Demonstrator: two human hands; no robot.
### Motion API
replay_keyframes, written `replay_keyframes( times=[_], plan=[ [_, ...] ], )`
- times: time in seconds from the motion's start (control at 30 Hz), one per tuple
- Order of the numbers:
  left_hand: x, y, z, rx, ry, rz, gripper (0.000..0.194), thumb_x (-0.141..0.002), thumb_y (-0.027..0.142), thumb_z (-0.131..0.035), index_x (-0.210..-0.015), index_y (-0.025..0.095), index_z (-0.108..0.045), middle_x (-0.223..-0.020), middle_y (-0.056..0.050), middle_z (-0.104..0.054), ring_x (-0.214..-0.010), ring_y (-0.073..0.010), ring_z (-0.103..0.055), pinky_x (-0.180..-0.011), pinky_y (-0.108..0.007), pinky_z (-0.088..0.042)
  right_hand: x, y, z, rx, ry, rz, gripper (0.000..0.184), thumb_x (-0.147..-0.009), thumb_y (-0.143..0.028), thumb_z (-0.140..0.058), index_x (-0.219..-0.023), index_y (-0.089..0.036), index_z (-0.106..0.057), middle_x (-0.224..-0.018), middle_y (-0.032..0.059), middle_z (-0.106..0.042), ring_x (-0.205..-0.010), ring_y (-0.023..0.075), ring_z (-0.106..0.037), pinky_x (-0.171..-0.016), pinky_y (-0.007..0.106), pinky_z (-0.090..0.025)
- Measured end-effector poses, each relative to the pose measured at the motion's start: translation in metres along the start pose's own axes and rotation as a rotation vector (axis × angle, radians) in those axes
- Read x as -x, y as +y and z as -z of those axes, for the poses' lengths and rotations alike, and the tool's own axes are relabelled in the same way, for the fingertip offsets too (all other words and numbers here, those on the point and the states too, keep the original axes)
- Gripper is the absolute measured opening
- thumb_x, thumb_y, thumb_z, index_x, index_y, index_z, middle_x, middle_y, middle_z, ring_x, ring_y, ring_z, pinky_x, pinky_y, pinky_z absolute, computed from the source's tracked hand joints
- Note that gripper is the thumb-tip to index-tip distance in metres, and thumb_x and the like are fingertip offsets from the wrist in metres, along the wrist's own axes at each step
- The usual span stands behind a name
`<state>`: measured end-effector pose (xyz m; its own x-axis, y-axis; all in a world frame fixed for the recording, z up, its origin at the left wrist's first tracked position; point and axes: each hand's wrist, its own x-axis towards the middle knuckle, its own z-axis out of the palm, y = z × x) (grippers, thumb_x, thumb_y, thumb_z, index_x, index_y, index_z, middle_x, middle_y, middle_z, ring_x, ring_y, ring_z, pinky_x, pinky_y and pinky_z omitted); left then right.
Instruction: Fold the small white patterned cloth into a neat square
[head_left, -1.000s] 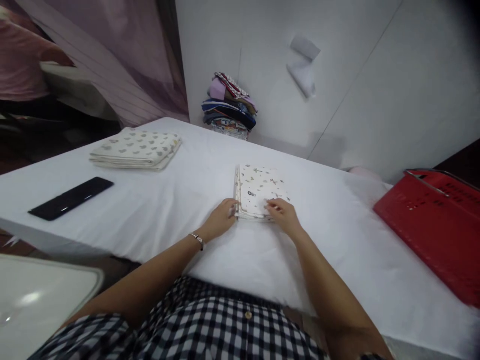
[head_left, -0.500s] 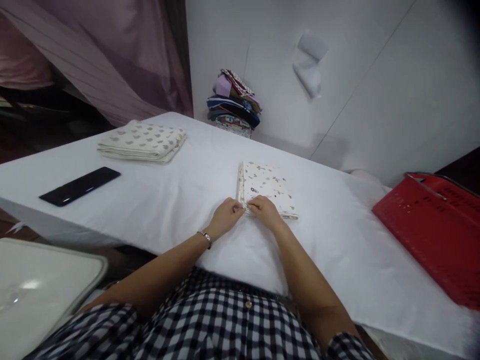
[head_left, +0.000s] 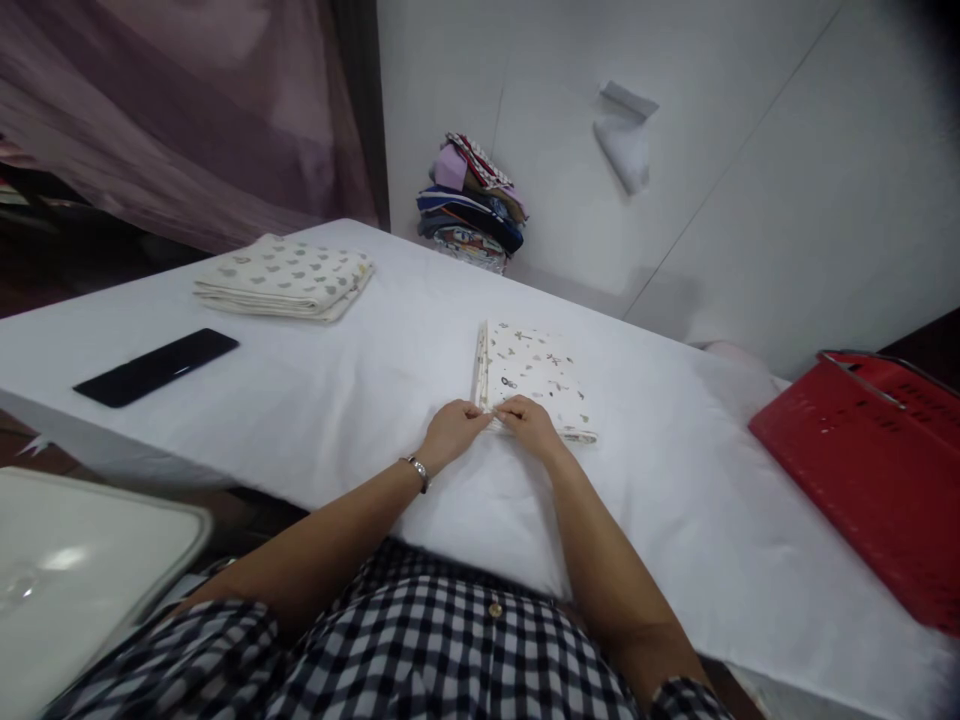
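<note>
A folded cream cloth [head_left: 532, 370] with small printed figures lies flat on the white-covered table [head_left: 360, 400]. At its near left corner, my left hand [head_left: 453, 432] pinches the edge between thumb and fingers. My right hand [head_left: 531, 422] is closed on the same corner, just to the right, its fingertips almost meeting those of the left. The fingers hide the very tip of the corner. Both forearms reach in from the near side of the table, and a bracelet [head_left: 416, 472] circles my left wrist.
Another folded cream cloth [head_left: 289, 280] lies at the far left, with a black phone [head_left: 156, 367] in front of it. A red basket [head_left: 862, 470] stands at the right end. Beyond the back edge rises a pile of folded fabrics [head_left: 472, 205]. A white lid-like surface [head_left: 90, 570] is at lower left.
Both hands stay at the cloth's near left corner; the left fingertips have shifted slightly right, closer to the right ones. The view has moved a little.
</note>
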<state>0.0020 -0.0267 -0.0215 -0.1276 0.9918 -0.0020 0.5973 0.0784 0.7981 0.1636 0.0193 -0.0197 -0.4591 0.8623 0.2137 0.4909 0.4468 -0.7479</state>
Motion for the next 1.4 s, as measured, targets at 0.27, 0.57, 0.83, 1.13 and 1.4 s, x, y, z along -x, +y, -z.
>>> replay_keyframes(
  times=[0.27, 0.57, 0.83, 1.13, 1.4],
  plan=[
    [0.000, -0.002, 0.000, 0.086, 0.008, 0.038, 0.028, -0.069, 0.044, -0.056, -0.058, 0.018, -0.056, -0.056, 0.003, -0.055, -0.057, -0.0128, -0.049, -0.055, -0.025, -0.035, 0.012, -0.005, -0.012, 0.176, 0.181, 0.118, 0.019, -0.086, -0.022, -0.045, -0.083, -0.022, -0.064, -0.087, 0.0043, -0.061, -0.085, 0.0182, -0.053, -0.079, 0.032, -0.040],
    [0.001, -0.008, 0.000, 0.181, -0.002, 0.006, 0.026, -0.072, 0.042, -0.054, -0.066, 0.018, -0.062, -0.069, 0.001, -0.062, -0.069, -0.0148, -0.055, -0.064, -0.026, -0.041, 0.016, -0.005, -0.010, 0.256, 0.102, 0.201, 0.012, -0.083, -0.026, -0.054, -0.089, -0.022, -0.063, -0.091, 0.0046, -0.062, -0.088, 0.0196, -0.052, -0.080, 0.033, -0.038],
    [0.001, -0.012, 0.000, 0.191, -0.018, -0.003, 0.025, -0.071, 0.040, -0.055, -0.071, 0.018, -0.066, -0.075, 0.000, -0.065, -0.073, -0.0168, -0.058, -0.067, -0.028, -0.043, 0.015, -0.005, -0.012, 0.095, 0.206, 0.143, 0.014, -0.085, -0.027, -0.049, -0.080, -0.022, -0.061, -0.080, 0.0024, -0.059, -0.080, 0.0169, -0.053, -0.074, 0.030, -0.040],
    [0.002, -0.009, 0.001, 0.222, -0.021, 0.034, 0.027, -0.070, 0.041, -0.055, -0.074, 0.017, -0.068, -0.081, -0.002, -0.068, -0.080, -0.0185, -0.060, -0.073, -0.028, -0.044, 0.018, -0.010, -0.017, 0.233, 0.193, 0.220, 0.013, -0.087, -0.026, -0.049, -0.084, -0.021, -0.061, -0.087, 0.0047, -0.061, -0.084, 0.0185, -0.052, -0.077, 0.032, -0.039],
    [0.006, -0.005, 0.004, 0.273, -0.024, 0.042, 0.025, -0.071, 0.039, -0.055, -0.073, 0.018, -0.067, -0.079, -0.001, -0.068, -0.081, -0.0175, -0.060, -0.074, -0.027, -0.044, 0.018, -0.006, -0.017, 0.233, 0.158, 0.251, 0.013, -0.082, -0.028, -0.055, -0.092, -0.020, -0.060, -0.093, 0.0057, -0.062, -0.089, 0.0198, -0.053, -0.079, 0.033, -0.040]
  ],
)
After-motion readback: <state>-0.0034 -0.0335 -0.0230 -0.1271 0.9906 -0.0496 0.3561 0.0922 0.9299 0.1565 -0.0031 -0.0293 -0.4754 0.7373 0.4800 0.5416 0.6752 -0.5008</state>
